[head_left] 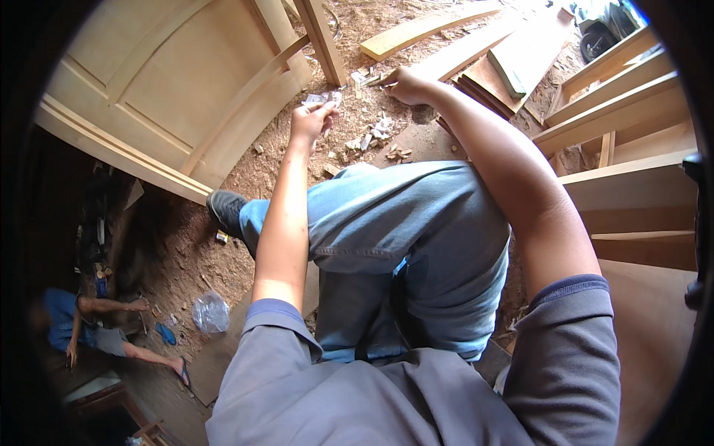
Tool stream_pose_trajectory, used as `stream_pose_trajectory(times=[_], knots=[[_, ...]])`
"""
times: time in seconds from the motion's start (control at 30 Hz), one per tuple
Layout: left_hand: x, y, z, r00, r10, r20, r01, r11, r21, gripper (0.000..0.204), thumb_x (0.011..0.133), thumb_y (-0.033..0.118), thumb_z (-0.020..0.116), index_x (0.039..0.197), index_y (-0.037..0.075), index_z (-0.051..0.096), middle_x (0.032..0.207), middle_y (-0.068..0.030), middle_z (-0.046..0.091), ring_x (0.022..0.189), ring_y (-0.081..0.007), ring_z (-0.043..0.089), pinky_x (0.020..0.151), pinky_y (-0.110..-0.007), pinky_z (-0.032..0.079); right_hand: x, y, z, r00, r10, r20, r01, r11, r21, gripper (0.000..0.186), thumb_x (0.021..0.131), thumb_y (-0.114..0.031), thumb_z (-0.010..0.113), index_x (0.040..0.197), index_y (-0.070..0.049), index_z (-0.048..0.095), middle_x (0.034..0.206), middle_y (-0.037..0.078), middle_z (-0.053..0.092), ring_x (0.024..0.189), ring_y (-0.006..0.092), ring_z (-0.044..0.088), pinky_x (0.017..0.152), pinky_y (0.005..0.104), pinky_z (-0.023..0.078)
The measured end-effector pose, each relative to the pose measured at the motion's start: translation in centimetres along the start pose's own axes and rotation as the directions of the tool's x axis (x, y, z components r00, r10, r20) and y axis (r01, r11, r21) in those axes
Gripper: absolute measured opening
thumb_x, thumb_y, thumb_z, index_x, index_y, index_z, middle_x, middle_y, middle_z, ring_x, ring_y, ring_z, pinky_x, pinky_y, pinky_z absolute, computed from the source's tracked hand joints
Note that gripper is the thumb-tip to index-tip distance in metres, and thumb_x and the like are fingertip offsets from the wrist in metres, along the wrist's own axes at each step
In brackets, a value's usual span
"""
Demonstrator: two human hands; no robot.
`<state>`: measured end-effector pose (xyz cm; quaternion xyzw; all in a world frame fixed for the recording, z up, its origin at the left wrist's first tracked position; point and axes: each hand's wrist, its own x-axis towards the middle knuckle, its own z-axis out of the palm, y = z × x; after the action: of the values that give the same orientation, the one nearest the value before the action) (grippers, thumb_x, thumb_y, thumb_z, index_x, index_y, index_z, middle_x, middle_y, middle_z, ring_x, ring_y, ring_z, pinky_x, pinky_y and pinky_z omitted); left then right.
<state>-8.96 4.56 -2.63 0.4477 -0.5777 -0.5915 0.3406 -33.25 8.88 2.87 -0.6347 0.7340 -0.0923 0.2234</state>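
My left hand [312, 125] is closed, its fingers pinching a small, whitish, crumpled packet [324, 98] that looks like paper or thin plastic. Beside it on the right, my right hand [407, 87] reaches low toward the ground with its index finger stretched out. The fingertip is nearest to some small wood offcuts [358, 80]; I cannot tell whether it touches them. Nothing shows in that hand, though its far side is hidden. A dark, rounded object [423, 114] shows just below the right wrist. More wood scraps [378, 130] lie between my hands and my knee.
A panelled wooden door [178, 82] stands at the left, with an upright post [321, 41] near my left hand. Boards [532, 56] and a curved plank [424, 31] lie ahead. Wooden frames [625, 111] line the right. Another person [89, 320] sits lower left, near a clear plastic bag [211, 312].
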Motion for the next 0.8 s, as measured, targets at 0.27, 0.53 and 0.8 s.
stream_pose_trajectory(times=[0.27, 0.53, 0.8], knots=[[1.1, -1.7, -0.4, 0.995, -0.078, -0.062, 0.074, 0.995, -0.066, 0.014, 0.089, 0.013, 0.063, 0.09, 0.001, 0.069, 0.08, -0.0055, 0.068, 0.059, -0.008, 0.056, 0.056, -0.023, 0.05, -1.9, -6.1, 0.0, 0.965, -0.222, 0.139, 0.202, 0.969, 0.141, 0.024, 0.084, -0.024, 0.06, 0.105, -0.019, 0.071, 0.082, 0.011, 0.069, 0.067, 0.0195, 0.066, 0.063, 0.0337, 0.053], [2.9, -1.9, -0.7, 0.99, 0.07, -0.124, -0.061, 0.995, 0.08, 0.015, 0.089, 0.01, 0.061, 0.089, -0.002, 0.071, 0.074, -0.0065, 0.069, 0.053, -0.0057, 0.052, 0.048, -0.022, 0.041, -0.6, -6.3, 2.4, 0.984, -0.175, -0.046, 0.175, 0.984, 0.014, 0.023, 0.082, -0.018, 0.056, 0.097, -0.008, 0.071, 0.091, 0.018, 0.068, 0.084, 0.0297, 0.068, 0.073, 0.0408, 0.053], [1.2, 0.3, 0.1, 0.998, 0.061, -0.012, -0.057, 0.974, 0.221, 0.01, 0.087, 0.008, 0.063, 0.085, 0.001, 0.071, 0.075, -0.007, 0.069, 0.053, -0.0075, 0.054, 0.051, -0.022, 0.046, -2.1, -7.7, -3.2, 0.79, 0.278, -0.546, -0.105, 0.94, 0.326, 0.025, 0.096, -0.014, 0.039, 0.102, 0.0, 0.06, 0.082, 0.016, 0.065, 0.069, 0.0203, 0.065, 0.058, 0.0351, 0.055]])
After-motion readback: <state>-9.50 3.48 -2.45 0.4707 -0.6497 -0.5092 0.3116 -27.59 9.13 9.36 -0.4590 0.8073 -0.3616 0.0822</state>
